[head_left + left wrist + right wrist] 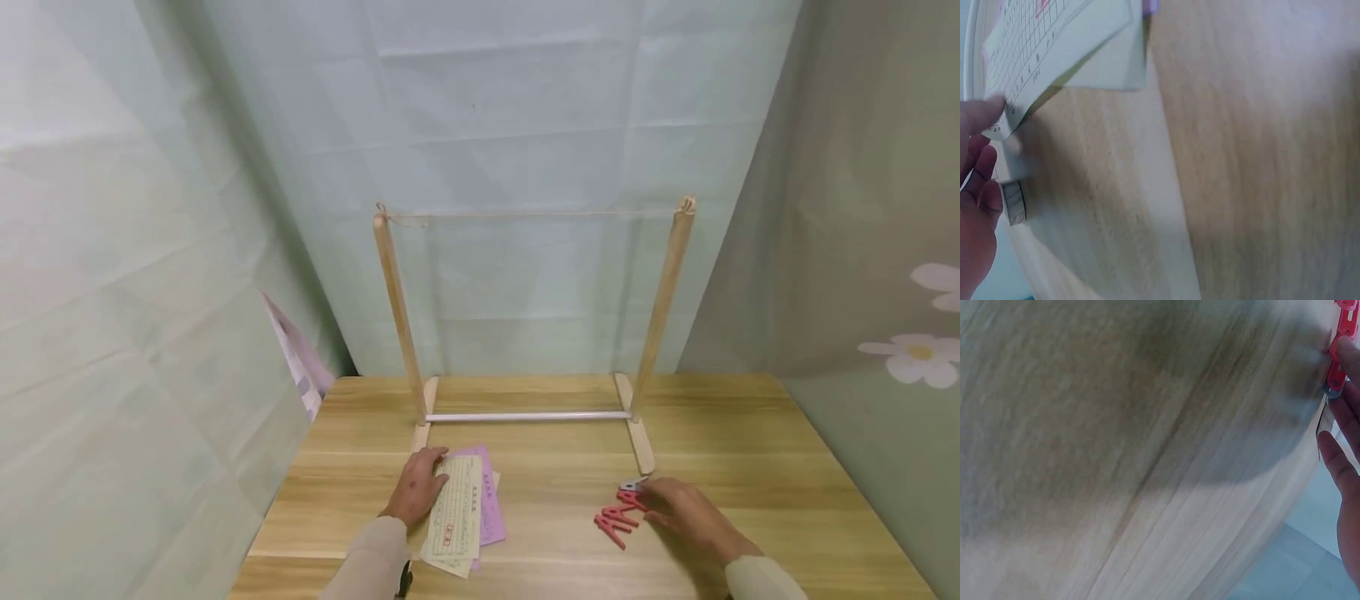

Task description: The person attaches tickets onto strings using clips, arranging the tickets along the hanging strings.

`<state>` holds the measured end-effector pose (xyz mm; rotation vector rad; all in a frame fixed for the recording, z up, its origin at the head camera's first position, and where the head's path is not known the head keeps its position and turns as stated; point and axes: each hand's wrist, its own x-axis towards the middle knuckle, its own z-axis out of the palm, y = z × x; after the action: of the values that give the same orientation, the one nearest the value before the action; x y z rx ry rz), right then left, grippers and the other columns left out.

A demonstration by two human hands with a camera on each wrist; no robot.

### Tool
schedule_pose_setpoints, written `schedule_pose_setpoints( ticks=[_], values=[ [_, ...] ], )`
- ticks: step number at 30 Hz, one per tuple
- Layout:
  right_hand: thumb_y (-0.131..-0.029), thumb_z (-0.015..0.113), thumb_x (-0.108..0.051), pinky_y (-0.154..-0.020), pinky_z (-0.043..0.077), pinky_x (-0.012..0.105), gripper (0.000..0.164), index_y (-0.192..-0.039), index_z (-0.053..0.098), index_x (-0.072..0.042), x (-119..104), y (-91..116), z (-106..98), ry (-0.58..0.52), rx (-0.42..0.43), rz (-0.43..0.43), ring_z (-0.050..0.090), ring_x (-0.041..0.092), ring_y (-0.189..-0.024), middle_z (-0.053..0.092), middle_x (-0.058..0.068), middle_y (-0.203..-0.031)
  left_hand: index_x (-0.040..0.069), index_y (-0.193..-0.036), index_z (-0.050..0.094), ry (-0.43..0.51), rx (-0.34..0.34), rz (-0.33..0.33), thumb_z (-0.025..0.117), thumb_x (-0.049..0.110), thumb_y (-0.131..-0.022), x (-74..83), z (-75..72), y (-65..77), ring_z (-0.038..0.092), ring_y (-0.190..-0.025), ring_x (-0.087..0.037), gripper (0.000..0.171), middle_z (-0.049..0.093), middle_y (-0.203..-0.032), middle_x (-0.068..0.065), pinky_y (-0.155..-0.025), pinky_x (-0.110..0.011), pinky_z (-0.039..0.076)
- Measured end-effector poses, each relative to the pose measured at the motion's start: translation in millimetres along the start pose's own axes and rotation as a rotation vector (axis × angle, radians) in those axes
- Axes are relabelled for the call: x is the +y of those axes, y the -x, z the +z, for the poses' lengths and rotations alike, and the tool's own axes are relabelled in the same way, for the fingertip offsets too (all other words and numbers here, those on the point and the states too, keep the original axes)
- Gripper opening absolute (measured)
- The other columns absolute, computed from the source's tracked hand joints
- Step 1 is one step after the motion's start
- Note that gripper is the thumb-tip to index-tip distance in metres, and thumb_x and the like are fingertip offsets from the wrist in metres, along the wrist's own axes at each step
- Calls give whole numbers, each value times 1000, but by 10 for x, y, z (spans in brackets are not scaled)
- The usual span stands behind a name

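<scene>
My left hand (416, 487) is at the left edge of a stack of printed slips. Its thumb and fingers pinch the edge of the top slip, a pale yellow form (456, 504) with a red stamp; in the left wrist view this form (1041, 53) is slightly raised. Purple slips (491, 508) stick out beneath. My right hand (690, 512) reaches to a row of clothespins, its fingers fairly straight at the far end. A grey clothespin (632, 485) and a red clothespin (611, 530) lie there among other red ones. In the right wrist view the thumb overlaps a red clothespin (1337, 375).
Behind the hands stands a wooden frame with a left post (397, 308), a right post (663, 308) and a string (532, 215) tied between their tops. A white bar (528, 416) joins the posts low down. Cloth curtains (525, 108) surround the wooden table (555, 467).
</scene>
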<state>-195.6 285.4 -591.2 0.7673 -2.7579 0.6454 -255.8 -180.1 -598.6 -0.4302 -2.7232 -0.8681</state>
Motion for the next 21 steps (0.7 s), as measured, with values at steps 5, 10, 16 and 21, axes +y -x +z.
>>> schedule_pose_setpoints(
  ticks=[5,10,16,21],
  values=[
    [-74,85,-9,-79,56,46,38,-109,71,-4,-3,10,3,31,56,-47,68,26,-92,72,8,-102,-2,-110,67,-20,42,-51,70,-7,-87,14,66,-33,59,-83,-19,23,64,-90,-5,-76,-39,52],
    [-73,86,-8,-78,57,45,39,-109,72,-4,-9,12,-3,54,84,-66,68,25,-90,72,6,-101,-2,-106,68,1,43,-73,69,-8,-87,16,72,-33,60,-81,-18,20,64,-87,-5,-74,-39,53],
    [-72,85,-9,-78,57,44,38,-107,72,-6,-2,24,8,48,58,-54,68,24,-90,72,6,-100,-2,-104,69,40,29,-53,71,-9,-86,-22,13,-31,61,-79,-16,20,65,-85,-4,-72,-36,54],
    [-71,87,-9,-76,57,42,38,-106,72,-7,11,23,13,39,74,-79,67,21,-87,71,3,-98,-3,-106,69,102,-1,-58,72,-8,-86,-26,-53,-85,59,-78,-14,21,64,-83,-1,-70,-32,53]
  ],
)
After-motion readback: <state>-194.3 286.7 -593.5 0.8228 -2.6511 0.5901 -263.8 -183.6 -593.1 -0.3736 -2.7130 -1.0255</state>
